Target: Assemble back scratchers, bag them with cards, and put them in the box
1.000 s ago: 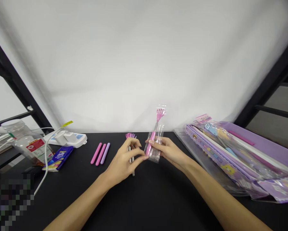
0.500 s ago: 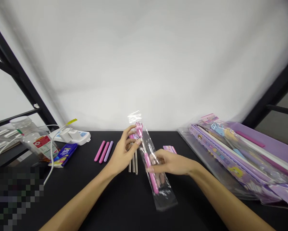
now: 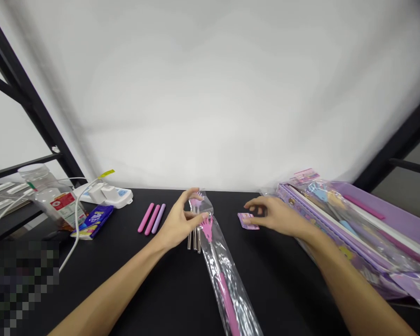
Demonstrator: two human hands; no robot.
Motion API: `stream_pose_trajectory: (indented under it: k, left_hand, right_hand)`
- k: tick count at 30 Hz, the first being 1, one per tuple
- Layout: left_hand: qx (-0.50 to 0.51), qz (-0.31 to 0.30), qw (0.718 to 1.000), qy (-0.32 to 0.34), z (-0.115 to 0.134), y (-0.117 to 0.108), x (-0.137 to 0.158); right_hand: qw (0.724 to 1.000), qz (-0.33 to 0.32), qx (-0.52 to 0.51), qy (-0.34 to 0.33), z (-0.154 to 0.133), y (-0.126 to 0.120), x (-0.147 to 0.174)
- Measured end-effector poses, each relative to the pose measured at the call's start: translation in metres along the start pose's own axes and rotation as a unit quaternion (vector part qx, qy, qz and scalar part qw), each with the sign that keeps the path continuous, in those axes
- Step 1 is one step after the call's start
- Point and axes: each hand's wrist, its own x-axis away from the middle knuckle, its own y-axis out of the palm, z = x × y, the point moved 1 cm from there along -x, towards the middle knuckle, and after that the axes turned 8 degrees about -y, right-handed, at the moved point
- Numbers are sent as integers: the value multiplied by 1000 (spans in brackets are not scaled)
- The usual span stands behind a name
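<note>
Seeing at the far left a clear plastic jar (image 3: 57,200), leaning beside a blue snack packet (image 3: 96,220), with a white power strip (image 3: 120,198) just behind. Looking further right over the black table (image 3: 157,289) and finding three loose handles (image 3: 152,219), two pink and one lilac, lying side by side.

Holding the left hand (image 3: 178,223) at the upper end of a clear plastic bag (image 3: 230,261), overlapping the hand-shaped heads of some metal rods (image 3: 195,241). Probably working best by steadying only the film, lightly, without dragging the rods askew. Arching thumb and forefinger apart around the bag's end, hiding most of the remaining fingers; not showing clearly whether pinching any film. Slanting the left forearm up from the lower left.

Finding inside the bag a pink back scratcher (image 3: 225,291), pointing its head toward the left hand and running its handle out past the bottom of the view.

Poising the right hand (image 3: 283,217) at a small pink printed card (image 3: 247,221), lying right of the bag and apart from it. Probably calling for a light edge grip to avoid bending. Spreading the thumb away from half-curled fingers; not revealing whether touching the card. Slanting the right forearm up from the lower right, past a lilac box (image 3: 401,215) holding plastic-wrapped back scratchers.
</note>
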Motion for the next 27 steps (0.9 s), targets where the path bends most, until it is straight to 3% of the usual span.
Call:
stream_pose_trajectory:
  k: [3,9,17,19,23,27]
  left_hand:
    - [-8,-41,999,-4,1,5,2]
    - [-3,-80,997,-18,-5,11,4]
    - [-8,-90,996,-25,-5,12,5]
    - [-9,-91,996,-23,-4,13,5]
    - [-10,-93,995,-27,-3,15,5]
    - [-17,-102,994,-23,-3,16,7]
  right_hand:
    - [996,-35,82,-6,24,-2,3]
    - [993,-91,71,-23,33,3,1]
    - [996,-48,62,-41,26,-9,1]
    - [999,-20,24,-37,24,-11,1]
    - [988,8,-155,7,11,-6,0]
    - [969,41,-241,-29,-19,8,-4]
